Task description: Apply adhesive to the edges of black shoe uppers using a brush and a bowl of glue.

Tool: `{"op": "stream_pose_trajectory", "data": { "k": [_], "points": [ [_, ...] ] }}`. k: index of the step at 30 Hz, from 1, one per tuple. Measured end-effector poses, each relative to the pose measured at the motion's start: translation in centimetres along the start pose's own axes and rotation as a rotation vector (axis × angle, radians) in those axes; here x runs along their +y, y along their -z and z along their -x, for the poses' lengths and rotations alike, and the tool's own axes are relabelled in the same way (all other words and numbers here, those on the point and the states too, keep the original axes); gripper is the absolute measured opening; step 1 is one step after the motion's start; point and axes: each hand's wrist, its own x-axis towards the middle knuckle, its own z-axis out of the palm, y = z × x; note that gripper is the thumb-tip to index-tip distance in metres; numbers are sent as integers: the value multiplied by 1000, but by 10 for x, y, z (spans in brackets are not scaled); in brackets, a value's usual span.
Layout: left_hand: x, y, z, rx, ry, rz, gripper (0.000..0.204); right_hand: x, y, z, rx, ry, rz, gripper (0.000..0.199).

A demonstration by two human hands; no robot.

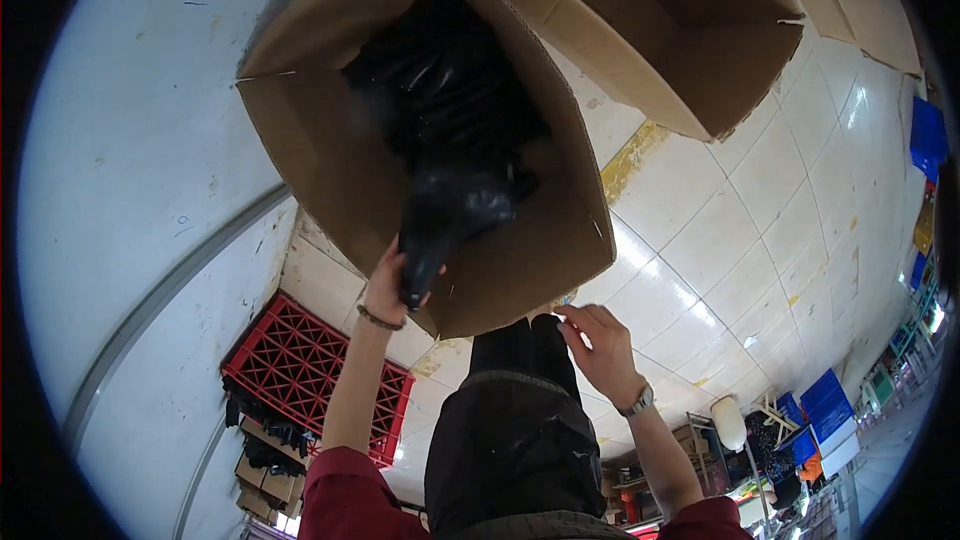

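Black glossy item point(450, 205) is grasped by the left hand point(388, 282) at the cardboard box point(520, 285); the right hand point(602, 348), released, bends loosely nearby.

Apparently a workshop or stockroom: large cardboard boxes point(520, 275), red plastic crate point(290, 348), tiled floor point(690, 202).

Has open rectangular cardboard box point(510, 280) ahead, bunched pliable heap point(450, 110) inside. Has latticed rectangular plastic crate point(300, 360) at left.
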Motion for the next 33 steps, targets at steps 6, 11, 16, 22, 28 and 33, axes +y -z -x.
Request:
{"op": "stream_pose_trajectory", "data": {
  "k": [6, 11, 16, 22, 28, 33],
  "points": [
    [-74, -6, -17, 70, -15, -145, 75, 37, -14, -68, -9, 197, 214, 22],
    [-129, -72, -69, 128, -274, -580, 77, 99, -23, -94, -71, 296, 608, 23],
    [-169, -101, -144, 28, -508, -852, 82, 89, -38, -97, -18, 309, 642, 29],
    [-131, -106, -234, -101, -395, -767, 68, 85, -41, -103, 73, 350, 560, 30],
    [-81, -29, -315, 285, -444, -1414, 67, 87, -40, -104, 92, 371, 538, 28],
    [-74, -35, -364, 532, -867, -1860, 63, 94, -37, -105, 101, 396, 576, 27]
  ]
}}
